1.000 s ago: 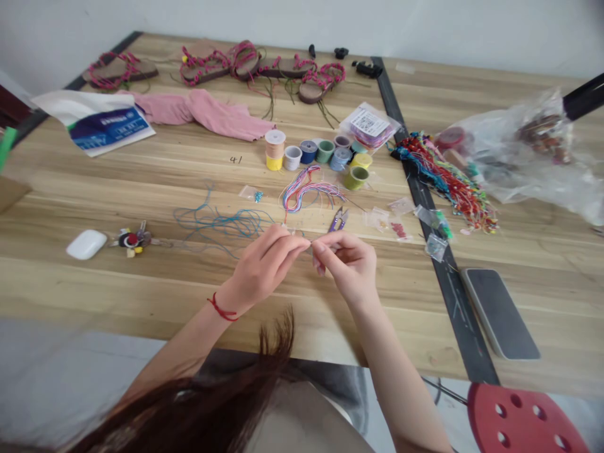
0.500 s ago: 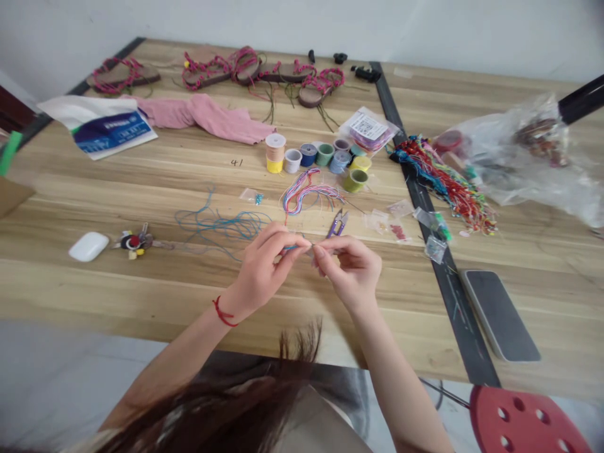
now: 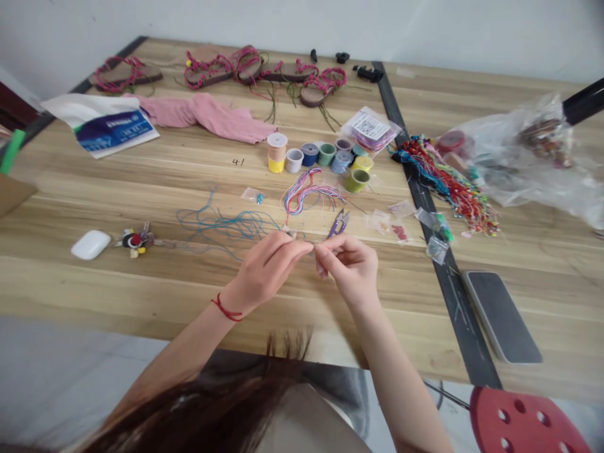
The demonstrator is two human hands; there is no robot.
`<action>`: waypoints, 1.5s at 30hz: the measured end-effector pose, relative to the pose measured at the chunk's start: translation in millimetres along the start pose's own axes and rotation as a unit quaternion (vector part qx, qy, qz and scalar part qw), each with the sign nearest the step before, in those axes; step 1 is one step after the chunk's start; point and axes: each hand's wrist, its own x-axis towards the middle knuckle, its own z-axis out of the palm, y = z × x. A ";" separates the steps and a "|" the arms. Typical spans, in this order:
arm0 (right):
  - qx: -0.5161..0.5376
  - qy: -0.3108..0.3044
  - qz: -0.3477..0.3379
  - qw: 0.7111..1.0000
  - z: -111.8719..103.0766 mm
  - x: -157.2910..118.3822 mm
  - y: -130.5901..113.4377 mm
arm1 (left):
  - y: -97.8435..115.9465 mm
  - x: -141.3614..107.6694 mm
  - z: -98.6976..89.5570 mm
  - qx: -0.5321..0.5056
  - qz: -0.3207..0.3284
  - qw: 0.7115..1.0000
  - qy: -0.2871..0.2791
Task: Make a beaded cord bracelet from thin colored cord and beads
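"What are the fingers doing?"

"The left hand (image 3: 271,267) and right hand (image 3: 350,267) are pinching closed, thumbs against forefingers, and seem to be holding a fine strand (image 3: 313,247) where their tips are meeting, above the table (image 3: 189,283)."

"What's crowding them?"

"Purple scissors (image 3: 335,225) are lying just beyond the right hand, with a striped thread bundle (image 3: 325,187) and spools (image 3: 326,154) sitting behind. Blue thread (image 3: 240,220) is tangling beside the left hand; keys (image 3: 136,240) are lying farther left. Small packets (image 3: 379,221) are lying right of the scissors, and a phone (image 3: 504,316) is resting nearer the person."

"Anything hard to see?"

"The strand is showing too little to tell its colour or ends. The left hand is covering some blue thread, hair (image 3: 189,415) is blocking the lower view, and a red stool (image 3: 523,425) is running off the bottom edge."
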 end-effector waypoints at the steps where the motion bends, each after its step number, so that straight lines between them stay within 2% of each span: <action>1: 0.011 -0.007 0.013 1.000 -0.3 0.8 -0.3 | -1.1 -1.3 -0.3 0.016 0.013 1.000 -0.003; 7: 0.040 -0.020 0.064 0.997 -1.6 3.8 0.1 | -5.4 -2.5 -2.1 0.076 0.062 0.994 -0.040; 14: 0.033 -0.020 0.063 0.997 -1.8 3.2 0.4 | -1.9 4.4 -1.9 0.020 0.007 0.999 -0.031; 22: 0.023 -0.021 0.031 0.999 0.1 2.7 -1.6 | -0.2 8.2 -2.0 -0.021 -0.020 1.000 -0.009; 27: 0.032 -0.020 -0.003 0.999 1.8 -0.6 -1.5 | 0.4 11.5 -1.5 -0.050 -0.074 0.996 0.026; 31: -0.019 -0.050 -0.041 0.998 0.9 -5.5 1.4 | -0.2 12.4 -0.7 -0.074 -0.129 0.988 0.028; 38: -0.127 -0.110 -0.157 0.973 -0.8 -2.8 -0.4 | -2.0 12.2 1.1 -0.112 -0.179 0.977 0.024; 45: -0.131 -0.124 -0.210 0.961 0.1 -2.4 -1.9 | -3.1 11.1 3.8 -0.153 -0.230 0.960 0.036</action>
